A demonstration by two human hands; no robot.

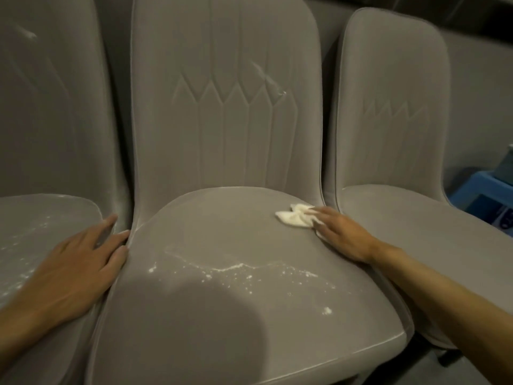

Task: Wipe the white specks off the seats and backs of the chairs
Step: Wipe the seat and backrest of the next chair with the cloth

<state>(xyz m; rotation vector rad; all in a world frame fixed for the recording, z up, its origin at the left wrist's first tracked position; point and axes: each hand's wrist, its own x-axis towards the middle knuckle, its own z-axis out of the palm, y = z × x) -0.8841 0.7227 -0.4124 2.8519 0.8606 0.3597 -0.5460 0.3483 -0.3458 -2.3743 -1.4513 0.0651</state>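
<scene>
1. Three grey upholstered chairs stand side by side; the middle chair carries a band of white specks across its seat, its long axis running left to right.
2. The right hand lies at the seat's rear right corner, fingers nearly straight and pressing a crumpled white cloth flat; the cloth sticks out leftward past the fingertips.
3. From those fingers the band lies nearer the person and to the left; judging by this, a pull forward and across would meet it broadside; the right hand is the nearer one.
4. The left hand rests flat and spread on the left chair, holding nothing, fingertips touching the middle seat's edge.
5. More specks dot the left seat; a white smear marks the middle back.
</scene>
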